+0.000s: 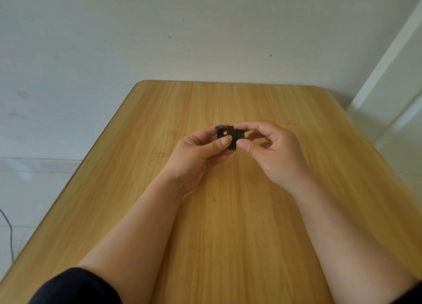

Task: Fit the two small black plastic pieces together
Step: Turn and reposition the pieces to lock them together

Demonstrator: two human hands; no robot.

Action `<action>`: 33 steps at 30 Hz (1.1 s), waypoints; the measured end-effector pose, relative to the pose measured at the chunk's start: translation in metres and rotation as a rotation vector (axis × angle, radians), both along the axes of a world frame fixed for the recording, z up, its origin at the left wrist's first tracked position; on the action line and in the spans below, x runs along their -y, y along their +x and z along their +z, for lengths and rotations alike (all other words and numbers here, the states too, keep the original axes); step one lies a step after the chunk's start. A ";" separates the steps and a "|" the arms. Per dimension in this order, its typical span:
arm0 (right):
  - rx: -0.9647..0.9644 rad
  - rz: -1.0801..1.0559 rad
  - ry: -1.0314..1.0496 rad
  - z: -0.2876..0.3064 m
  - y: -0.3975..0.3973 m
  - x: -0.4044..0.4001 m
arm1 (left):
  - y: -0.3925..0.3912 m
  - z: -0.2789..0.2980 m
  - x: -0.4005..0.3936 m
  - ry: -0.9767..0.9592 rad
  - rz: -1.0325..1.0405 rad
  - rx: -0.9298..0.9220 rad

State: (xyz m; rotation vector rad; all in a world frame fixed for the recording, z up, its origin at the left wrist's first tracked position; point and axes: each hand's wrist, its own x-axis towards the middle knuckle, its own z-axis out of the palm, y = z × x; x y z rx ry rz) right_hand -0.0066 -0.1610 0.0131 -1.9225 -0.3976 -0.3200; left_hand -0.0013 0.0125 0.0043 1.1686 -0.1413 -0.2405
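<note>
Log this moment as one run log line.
left hand pinching black piece | right hand pinching mating piece | pieces touching above table | seating unclear

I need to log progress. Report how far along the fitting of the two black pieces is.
Done: both small black plastic pieces are off the wooden table and brought together. In hand: the left hand pinches the left black plastic piece, the right hand pinches the right black plastic piece, and the two pieces touch. Left: whether they are fully seated cannot be told, since fingers cover the joint; neither hand has let go.

Black plastic pieces; light wood-grain table; dark navy sleeve.
</note>
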 end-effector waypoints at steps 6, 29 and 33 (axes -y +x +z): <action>-0.014 0.088 0.043 0.000 0.000 0.001 | 0.001 0.000 -0.001 0.023 -0.028 -0.030; -0.050 0.061 0.075 0.001 0.001 0.001 | 0.001 -0.002 0.003 -0.040 -0.004 -0.037; -0.038 0.031 0.050 0.000 0.002 0.002 | 0.001 -0.001 0.003 -0.044 -0.009 -0.019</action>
